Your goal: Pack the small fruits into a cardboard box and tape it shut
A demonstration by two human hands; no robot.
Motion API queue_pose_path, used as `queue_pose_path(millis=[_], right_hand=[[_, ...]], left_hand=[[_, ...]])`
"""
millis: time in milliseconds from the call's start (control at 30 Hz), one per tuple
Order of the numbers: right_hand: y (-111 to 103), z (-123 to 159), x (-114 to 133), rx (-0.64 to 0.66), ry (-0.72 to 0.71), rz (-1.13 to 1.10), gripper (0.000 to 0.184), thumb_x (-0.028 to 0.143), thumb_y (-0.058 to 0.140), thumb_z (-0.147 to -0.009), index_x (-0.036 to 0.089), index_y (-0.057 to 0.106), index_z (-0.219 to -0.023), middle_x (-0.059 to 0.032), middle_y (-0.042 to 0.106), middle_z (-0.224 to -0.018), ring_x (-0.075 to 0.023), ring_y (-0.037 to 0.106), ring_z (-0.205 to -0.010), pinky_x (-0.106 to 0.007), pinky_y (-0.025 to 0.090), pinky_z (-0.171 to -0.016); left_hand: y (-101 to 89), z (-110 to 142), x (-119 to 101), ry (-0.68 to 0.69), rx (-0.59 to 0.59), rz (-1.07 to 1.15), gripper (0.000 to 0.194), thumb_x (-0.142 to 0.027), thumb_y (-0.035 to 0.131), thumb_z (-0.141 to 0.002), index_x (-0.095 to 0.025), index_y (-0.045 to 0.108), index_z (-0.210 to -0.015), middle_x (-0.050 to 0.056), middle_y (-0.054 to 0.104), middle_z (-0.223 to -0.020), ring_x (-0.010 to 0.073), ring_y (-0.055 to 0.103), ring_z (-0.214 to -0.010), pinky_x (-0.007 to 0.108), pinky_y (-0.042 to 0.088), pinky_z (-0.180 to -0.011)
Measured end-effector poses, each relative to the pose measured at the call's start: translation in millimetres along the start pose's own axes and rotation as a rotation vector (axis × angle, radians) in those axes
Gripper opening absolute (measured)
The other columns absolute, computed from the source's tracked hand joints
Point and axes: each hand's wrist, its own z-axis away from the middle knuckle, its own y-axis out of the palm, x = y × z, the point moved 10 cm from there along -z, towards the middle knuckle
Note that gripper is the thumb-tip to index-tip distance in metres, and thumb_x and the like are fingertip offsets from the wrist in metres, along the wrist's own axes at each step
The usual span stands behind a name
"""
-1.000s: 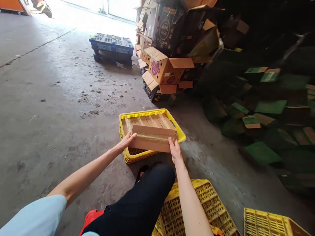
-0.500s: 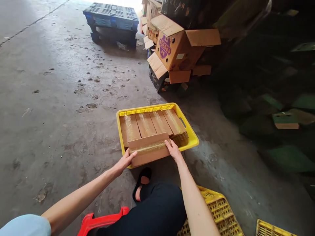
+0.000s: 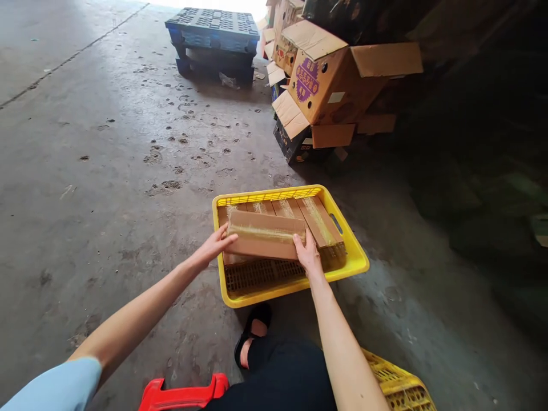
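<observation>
Between my two hands is a long brown cardboard box [image 3: 265, 235] with clear tape along it. My left hand [image 3: 218, 242] grips its left end, and my right hand [image 3: 307, 252] grips the right end, thumbs on the face toward me. The box is over a yellow plastic crate [image 3: 295, 286] on the floor. Inside the crate, several similar taped boxes [image 3: 319, 220] lie side by side along the far part, some partly hidden behind the held one. Bare slotted crate bottom shows at the near side.
Blue plastic pallets [image 3: 212, 28] are stacked at the back. Open cardboard cartons [image 3: 319, 85] are piled at the upper right. A red stool [image 3: 184, 394] and another yellow crate [image 3: 400, 382] are close to my legs. The concrete floor [image 3: 107, 200] is pitted.
Both hands have moved the held box from the crate's near edge farther in, over the row of boxes. More of the crate's bottom shows now. The view has shifted slightly.
</observation>
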Motion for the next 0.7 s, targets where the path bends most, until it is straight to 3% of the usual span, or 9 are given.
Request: queue_pose_path(millis=[100,167,233,267,300,367,433,533,700], right_hand=[[31,18,10,0.027,0.082,-0.047,0.1,0.069,0.06,-0.089,0.011,0.032,-0.165,-0.0253,0.051,-0.158,-0.0405,0.058,-0.138,-0.05,0.05,-0.111],[57,44,10,0.114,0.195,-0.134,0.111,0.066,0.066,-0.087,0.017,0.011,-0.171,-0.025,0.055,-0.154,-0.0362,0.073,-0.116,-0.046,0.062,-0.092],[89,77,8,0.279,0.383,-0.293,0.122,0.062,0.07,-0.086,0.027,-0.011,-0.169,-0.0223,0.064,-0.143,-0.0309,0.08,-0.088,-0.046,0.066,-0.073],[100,91,12,0.329,0.433,-0.356,0.122,0.059,0.071,-0.087,0.029,-0.013,-0.168,-0.0211,0.068,-0.137,-0.0287,0.08,-0.081,-0.045,0.066,-0.069],[109,103,17,0.374,0.467,-0.405,0.118,0.058,0.072,-0.087,0.029,-0.008,-0.169,-0.0208,0.069,-0.135,-0.0277,0.08,-0.078,-0.044,0.066,-0.066],[123,116,30,0.428,0.482,-0.465,0.1,0.057,0.071,-0.088,0.025,0.017,-0.166,-0.0207,0.072,-0.129,-0.027,0.08,-0.077,-0.041,0.065,-0.065],[131,119,40,0.443,0.467,-0.494,0.082,0.056,0.071,-0.088,0.022,0.037,-0.155,-0.0204,0.074,-0.124,-0.0268,0.08,-0.076,-0.04,0.064,-0.065],[138,116,45,0.434,0.443,-0.516,0.073,0.056,0.071,-0.088,0.023,0.042,-0.147,-0.0185,0.076,-0.119,-0.0267,0.08,-0.076,-0.04,0.064,-0.067],[144,107,44,0.458,0.42,-0.51,0.078,0.062,0.073,-0.085,0.025,0.042,-0.145,-0.0165,0.078,-0.114,-0.0292,0.08,-0.078,-0.043,0.062,-0.071]], left_hand=[[-32.9,-69,-37,0.102,-0.039,-0.298,0.067,-0.052,0.061,-0.093,-0.017,0.056,-0.15,0.011,0.066,-0.146,0.031,0.06,-0.136,0.039,0.047,-0.115],[-49.1,-107,-53,0.125,-0.087,-0.589,0.058,-0.049,0.055,-0.096,-0.019,0.061,-0.145,0.006,0.069,-0.142,0.0271,0.064,-0.13,0.035,0.05,-0.111],[-59.5,-131,-60,0.113,-0.14,-0.684,0.053,-0.047,0.056,-0.095,-0.019,0.066,-0.139,0.008,0.071,-0.138,0.0311,0.06,-0.134,0.04,0.046,-0.114],[-62.2,-138,-61,0.108,-0.169,-0.723,0.054,-0.047,0.058,-0.094,-0.019,0.066,-0.139,0.009,0.069,-0.14,0.0344,0.054,-0.14,0.045,0.041,-0.119],[-63.2,-141,-61,0.107,-0.192,-0.742,0.055,-0.045,0.06,-0.093,-0.019,0.066,-0.141,0.011,0.066,-0.144,0.0373,0.046,-0.146,0.05,0.034,-0.123],[-60.5,-140,-58,0.133,-0.219,-0.82,0.062,-0.043,0.064,-0.091,-0.019,0.06,-0.148,0.014,0.055,-0.156,0.0401,0.028,-0.156,0.056,0.021,-0.128],[-54.4,-134,-54,0.191,-0.22,-0.949,0.069,-0.046,0.063,-0.093,-0.021,0.051,-0.156,0.014,0.042,-0.165,0.0402,0.018,-0.16,0.056,0.017,-0.129],[-47.3,-126,-47,0.253,-0.215,-1.159,0.076,-0.057,0.055,-0.098,-0.021,0.04,-0.163,0.015,0.031,-0.171,0.0412,0.012,-0.161,0.056,0.018,-0.129],[-30.5,-121,-29,0.299,-0.174,-1.29,0.091,-0.067,0.05,-0.099,-0.011,0.027,-0.168,0.02,0.011,-0.176,0.0438,-0.003,-0.162,0.057,0.012,-0.13]])
